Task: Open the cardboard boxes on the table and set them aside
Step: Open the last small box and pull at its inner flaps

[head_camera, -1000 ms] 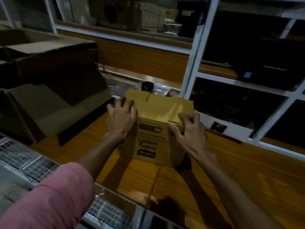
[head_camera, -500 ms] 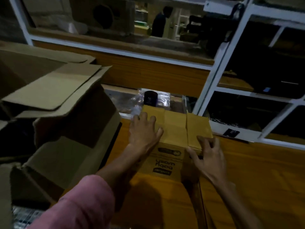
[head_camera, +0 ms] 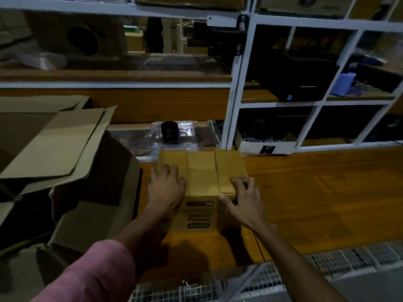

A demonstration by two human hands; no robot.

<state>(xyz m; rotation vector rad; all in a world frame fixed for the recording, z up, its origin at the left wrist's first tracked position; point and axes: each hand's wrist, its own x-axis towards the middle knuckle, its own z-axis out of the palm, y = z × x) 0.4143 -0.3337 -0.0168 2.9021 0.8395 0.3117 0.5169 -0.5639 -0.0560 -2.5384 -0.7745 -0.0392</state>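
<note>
The fingers [head_camera: 239, 182] of the right hand [head_camera: 244, 201] were curled over the near edge of the right-hand top flap [head_camera: 229, 168], thumb underneath by the look of it, pinching the card. The fingers of the left hand [head_camera: 165, 188] lay straight and spread, flat on the left flap and holding nothing.

The small cardboard box [head_camera: 200, 192] stood on the wooden table [head_camera: 316, 192] in the middle of the view, printed side toward the person, flaps mostly down, so not yet opened. The left fingertips sat toward the box's 9 o'clock edge, the right ones at about its 4 o'clock corner. At 12 o'clock from the box, just beyond it, a dark cylinder [head_camera: 169, 131] rested on clear plastic wrap [head_camera: 185, 129]. At 9 o'clock a heap of larger opened cartons [head_camera: 65, 162] lay close beside it.

The risks, as I judge them: the right flap might tear at its fold if pulled up while the left palm pinned the overlapping flap, since the flaps seemed interleaved. A sharp pull could also lift or skid the light box toward 12 o'clock and knock the cylinder. Setting it aside at 9 o'clock, the loose carton heap could slump.
</note>
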